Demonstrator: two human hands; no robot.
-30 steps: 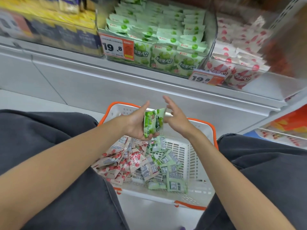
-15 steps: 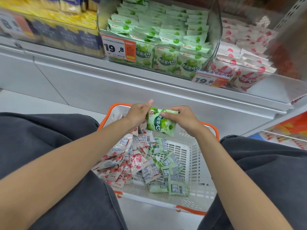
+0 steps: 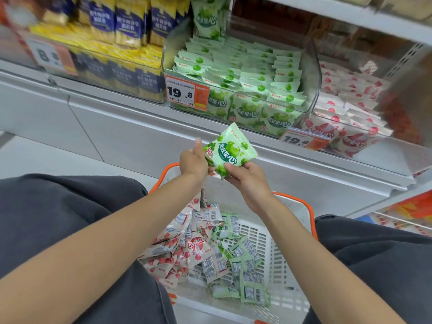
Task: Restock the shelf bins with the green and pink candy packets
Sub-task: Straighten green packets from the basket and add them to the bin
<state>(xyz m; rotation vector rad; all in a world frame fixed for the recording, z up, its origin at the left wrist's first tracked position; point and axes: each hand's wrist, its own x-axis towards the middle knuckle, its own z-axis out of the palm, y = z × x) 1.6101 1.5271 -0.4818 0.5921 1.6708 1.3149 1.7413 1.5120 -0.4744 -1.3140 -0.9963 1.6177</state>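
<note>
Head view: at frame centre both hands hold one green packet [image 3: 230, 149] above the basket [image 3: 310, 215]. The left hand [image 3: 192, 161] pinches its left edge, one finger raised. The right hand [image 3: 247, 181] clamps its lower corner under the thumb. The green bin [image 3: 313, 71], upper centre, looks nearly full. A packet laid on top may slide off the front, or stray into the pink bin [image 3: 383, 140] at right.
</note>
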